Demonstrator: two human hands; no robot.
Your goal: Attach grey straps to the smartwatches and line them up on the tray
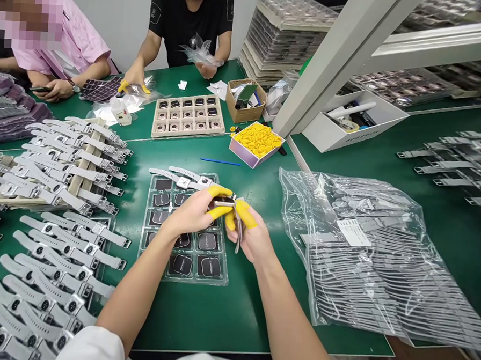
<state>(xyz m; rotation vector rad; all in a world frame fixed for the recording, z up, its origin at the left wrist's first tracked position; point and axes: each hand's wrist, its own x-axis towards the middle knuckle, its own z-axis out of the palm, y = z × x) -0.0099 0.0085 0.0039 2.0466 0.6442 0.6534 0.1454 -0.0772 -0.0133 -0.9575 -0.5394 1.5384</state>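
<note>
A grey-strapped watch (225, 203) is gripped between the left hand (192, 210) and right hand (253, 237), above the green table (241, 314); its face is largely hidden by yellow-covered fingertips (219, 191). The clear tray (195, 279) is partly covered by the left forearm, and the strap-filled bag (364, 278) is cut off at right.

Left forearm (142, 287), bare below a white sleeve (94, 347), extends forward and inward; right forearm (288, 306), also bare, angles in likewise. Left hand (196, 210) and right hand (252, 231) are positioned close together, fingers bent in pinching grips. Yellow finger cots (220, 191) observed on both hands.
</note>
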